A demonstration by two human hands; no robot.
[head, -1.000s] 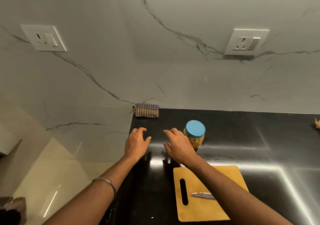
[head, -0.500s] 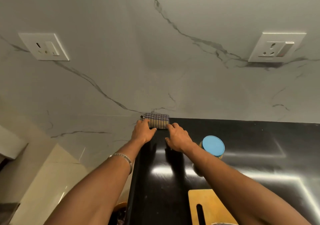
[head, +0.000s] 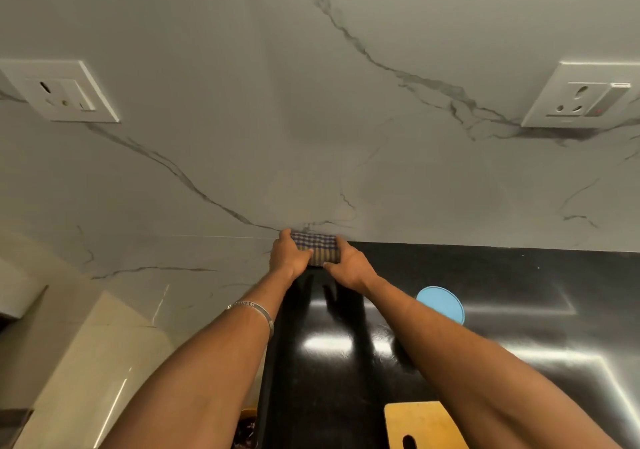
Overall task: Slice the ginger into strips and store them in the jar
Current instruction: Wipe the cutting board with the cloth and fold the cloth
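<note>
A folded checked cloth (head: 317,248) lies on the black counter (head: 485,275) against the marble wall (head: 311,102), between two sockets (head: 65,93).

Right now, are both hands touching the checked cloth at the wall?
Touching. The head view shows the left hand and the right hand gripping the checked cloth from either side, fingers curled over its ends with no gap.
</note>
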